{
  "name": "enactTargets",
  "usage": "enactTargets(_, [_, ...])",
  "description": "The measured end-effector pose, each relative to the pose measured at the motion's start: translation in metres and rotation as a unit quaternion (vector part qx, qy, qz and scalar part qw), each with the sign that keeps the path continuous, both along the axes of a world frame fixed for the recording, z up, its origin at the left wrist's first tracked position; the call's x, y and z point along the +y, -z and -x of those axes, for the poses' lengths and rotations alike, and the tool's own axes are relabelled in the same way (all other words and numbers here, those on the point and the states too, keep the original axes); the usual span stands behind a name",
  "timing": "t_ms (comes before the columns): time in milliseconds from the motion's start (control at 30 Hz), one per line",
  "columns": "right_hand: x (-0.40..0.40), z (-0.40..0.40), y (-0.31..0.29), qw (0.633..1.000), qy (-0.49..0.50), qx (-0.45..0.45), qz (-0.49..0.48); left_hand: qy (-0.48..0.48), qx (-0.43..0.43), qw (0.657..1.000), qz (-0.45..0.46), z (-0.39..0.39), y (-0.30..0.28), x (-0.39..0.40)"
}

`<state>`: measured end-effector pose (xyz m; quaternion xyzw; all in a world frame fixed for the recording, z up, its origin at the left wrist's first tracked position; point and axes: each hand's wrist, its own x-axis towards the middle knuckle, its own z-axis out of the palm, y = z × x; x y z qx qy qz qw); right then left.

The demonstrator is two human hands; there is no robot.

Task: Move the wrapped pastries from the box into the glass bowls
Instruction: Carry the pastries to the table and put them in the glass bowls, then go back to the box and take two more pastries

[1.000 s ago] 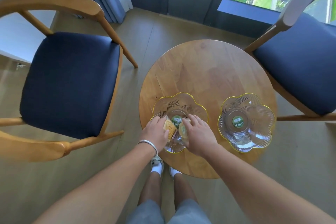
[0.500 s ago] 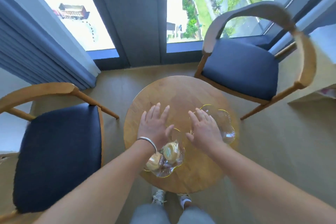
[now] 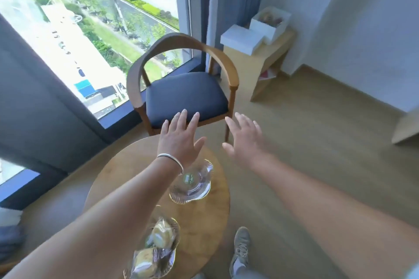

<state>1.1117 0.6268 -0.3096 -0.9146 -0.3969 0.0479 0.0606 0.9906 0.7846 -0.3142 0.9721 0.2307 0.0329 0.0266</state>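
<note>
Two wrapped yellow pastries (image 3: pixel 156 247) lie in the near glass bowl (image 3: pixel 167 263) at the bottom of the round wooden table (image 3: pixel 210 231). A second glass bowl (image 3: pixel 192 186) with a green sticker holds nothing. My left hand (image 3: pixel 181 140), with a silver bangle, is raised over the table's far edge, fingers spread and holding nothing. My right hand (image 3: pixel 244 138) hovers beside it, past the table's right edge, also spread and bare. An open white box (image 3: pixel 269 24) with something coloured inside sits on a wooden side table (image 3: pixel 265 63) at the far wall.
A wooden armchair (image 3: pixel 186 93) with a dark blue seat stands between the round table and the side table. A closed white box or lid (image 3: pixel 242 38) lies beside the open one. Full-height window at left, wood floor at right, my shoe (image 3: pixel 241 249) below.
Both hands let go of the pastries in the near bowl and lifted away, fingers spread. My view swung right and up, bringing the side table with white boxes into sight.
</note>
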Motion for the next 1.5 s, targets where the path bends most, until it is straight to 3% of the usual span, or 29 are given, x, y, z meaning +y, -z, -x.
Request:
enactTargets(367, [-0.169,-0.099,-0.005,0.981,0.192,0.0,0.01,0.171,0.005,0.985,0.005,-0.164,-0.001,-0.139])
enactTargets(733, [-0.256,-0.177,-0.009,0.97,0.243,0.009,0.001,0.21,0.017,0.978,-0.001,-0.258,-0.002,-0.212])
enactTargets(1167, [-0.263,-0.288,-0.005,0.973,0.232,0.003,-0.018,0.209,0.027,0.978,-0.006,-0.365,-0.008,-0.223])
enactTargets(1500, [-0.226,-0.448,0.0,0.978,0.208,0.006,-0.003,0.187,0.01,0.982,0.009,-0.531,0.013,-0.19])
